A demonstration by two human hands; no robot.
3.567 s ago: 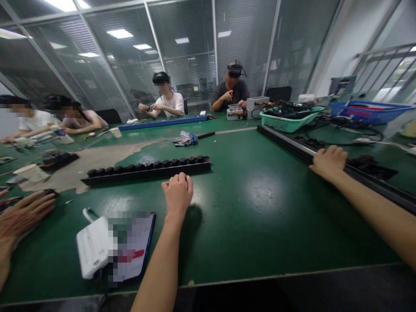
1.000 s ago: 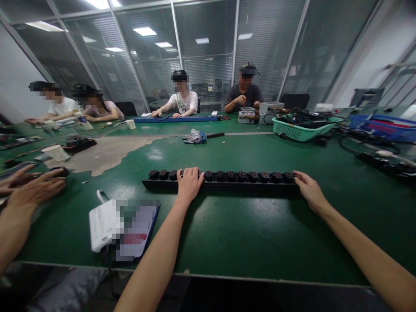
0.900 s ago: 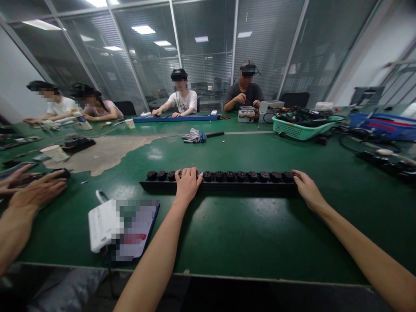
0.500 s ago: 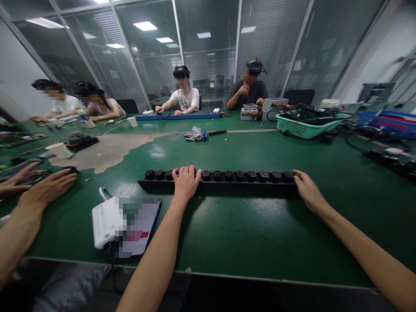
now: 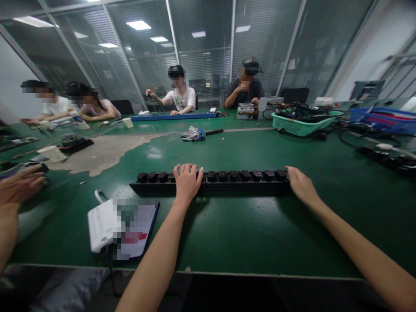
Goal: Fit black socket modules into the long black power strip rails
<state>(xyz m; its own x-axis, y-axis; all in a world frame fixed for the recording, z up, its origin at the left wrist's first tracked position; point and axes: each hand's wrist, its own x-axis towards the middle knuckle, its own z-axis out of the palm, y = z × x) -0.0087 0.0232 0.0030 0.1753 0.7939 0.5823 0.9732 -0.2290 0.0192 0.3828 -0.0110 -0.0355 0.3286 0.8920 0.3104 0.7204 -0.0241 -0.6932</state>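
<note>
A long black power strip point(image 5: 234, 185) with a row of round sockets lies crosswise on the green table in front of me. My left hand point(image 5: 187, 178) is over its middle, the fingers bent across the sockets toward the far side and hiding some of them. At the strip's right end, my right hand point(image 5: 300, 184) grips with thumb and fingers close together; the fingertips there are partly hidden. Left of my left forearm lie a white device point(image 5: 103, 225) with a cable and a blue-edged tablet or folder point(image 5: 146, 234), partly blurred out.
A co-worker's hand point(image 5: 24, 184) is at the left edge. Gloves point(image 5: 194, 134) lie beyond the strip. A green basket point(image 5: 302, 125) of cables and a blue crate point(image 5: 383, 120) stand at the right. A paper cup point(image 5: 52, 153) stands left. Several people sit across the table.
The power strip has slid slightly left, my right hand moving with it. My left hand now sits farther right along the strip. The co-worker's hand at the left has drawn away.
</note>
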